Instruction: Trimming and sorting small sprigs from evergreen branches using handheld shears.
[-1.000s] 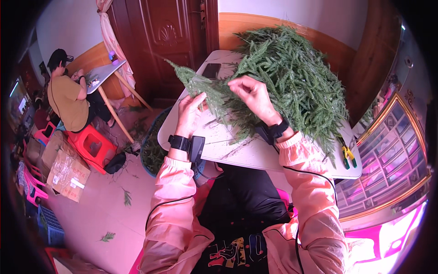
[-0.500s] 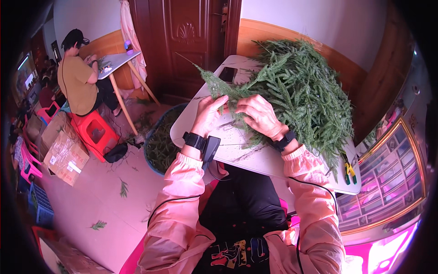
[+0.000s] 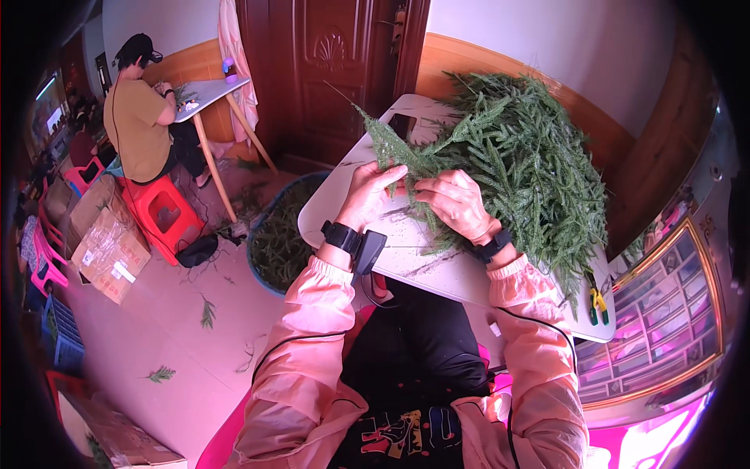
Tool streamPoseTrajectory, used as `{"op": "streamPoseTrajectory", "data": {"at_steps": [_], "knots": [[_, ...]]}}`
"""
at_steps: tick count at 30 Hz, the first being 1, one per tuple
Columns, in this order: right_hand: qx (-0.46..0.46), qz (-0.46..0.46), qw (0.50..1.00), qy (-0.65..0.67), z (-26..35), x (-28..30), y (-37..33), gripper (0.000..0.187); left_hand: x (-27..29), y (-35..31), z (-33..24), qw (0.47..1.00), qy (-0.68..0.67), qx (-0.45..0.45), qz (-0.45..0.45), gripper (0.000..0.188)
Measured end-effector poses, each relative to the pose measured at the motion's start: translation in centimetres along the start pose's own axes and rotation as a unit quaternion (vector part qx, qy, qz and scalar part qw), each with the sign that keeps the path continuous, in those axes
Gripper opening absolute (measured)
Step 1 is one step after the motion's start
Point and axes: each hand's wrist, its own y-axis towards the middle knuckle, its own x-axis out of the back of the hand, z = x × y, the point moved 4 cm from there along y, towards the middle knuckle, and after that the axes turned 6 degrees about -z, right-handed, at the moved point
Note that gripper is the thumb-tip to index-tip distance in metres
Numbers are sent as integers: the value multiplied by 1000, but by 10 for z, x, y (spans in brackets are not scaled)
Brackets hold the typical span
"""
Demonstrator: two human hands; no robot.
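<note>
Over the white table (image 3: 337,213), my left hand (image 3: 367,192) is closed on a green artificial pine branch (image 3: 388,147), its thumb along the near side. A thin bare stem at the branch's far end points up and left. My right hand (image 3: 459,206) is closed with bent fingers on the sprigs at the branch's right side; its fingertips are partly hidden among the needles. Right beside it, a large heap of pine branches (image 3: 535,160) covers the table's right half. At the far edge lies a dark phone (image 3: 402,127). Yellow-and-green pliers (image 3: 598,303) rest at the right corner.
A blue-rimmed tub (image 3: 251,264) of greenery stands on the floor left of the table. Further left are a person (image 3: 139,129) on a red stool (image 3: 162,215), a small table (image 3: 209,94) and a cardboard box (image 3: 113,262). A gold-framed panel (image 3: 664,320) stands at right.
The whole view has shifted slightly. Both hands keep hold of the branch in nearly the same place over the table, with only small finger movements.
</note>
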Motion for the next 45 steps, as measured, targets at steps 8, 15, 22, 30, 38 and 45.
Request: {"op": "streamPoseTrajectory", "data": {"at_steps": [8,15,22,30,38,45], "knots": [[8,59,997,-47,4,-3,2,24,4,2,2,998,55,-24,-11,12],[-99,69,993,13,-12,-18,-11,23,0,6,8,983,174,-59,9,15],[-85,37,995,24,-3,1,-7,22,-1,5,1,987,160,-1,-8,21],[-88,43,988,119,0,-4,-5,18,0,29,-44,990,19,-3,-136,33],[-267,99,903,321,-8,-6,2,16,-11,13,-55,944,259,-200,-37,29],[-287,-51,871,395,-17,21,12,13,-50,-40,-82,733,621,-276,2,23]]}}
